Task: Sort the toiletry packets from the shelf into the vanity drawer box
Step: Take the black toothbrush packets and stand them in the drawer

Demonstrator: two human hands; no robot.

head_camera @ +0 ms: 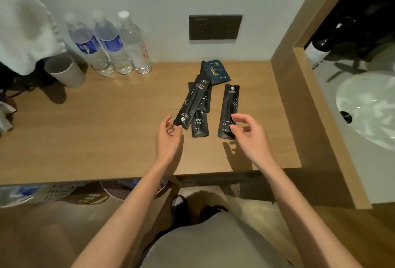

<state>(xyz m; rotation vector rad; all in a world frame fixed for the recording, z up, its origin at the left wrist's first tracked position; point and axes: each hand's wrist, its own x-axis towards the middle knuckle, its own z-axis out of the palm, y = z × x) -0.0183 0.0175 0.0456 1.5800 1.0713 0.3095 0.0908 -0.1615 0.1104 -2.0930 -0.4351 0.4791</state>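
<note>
Several black "TOOTH BRUSH" packets lie on the wooden shelf. One slanted packet rests on top of two others, and a dark blue square packet lies behind them by the wall. A single packet lies apart to the right. My left hand is open, with its fingertips at the lower end of the slanted packet. My right hand is open too; its thumb and forefinger are spread at the lower right edge of the single packet. No drawer box is in view.
Three water bottles stand against the wall at the back left, with a paper cup and a hanging white towel beside them. A wall socket panel is behind the packets. A wooden partition separates the shelf from a white sink.
</note>
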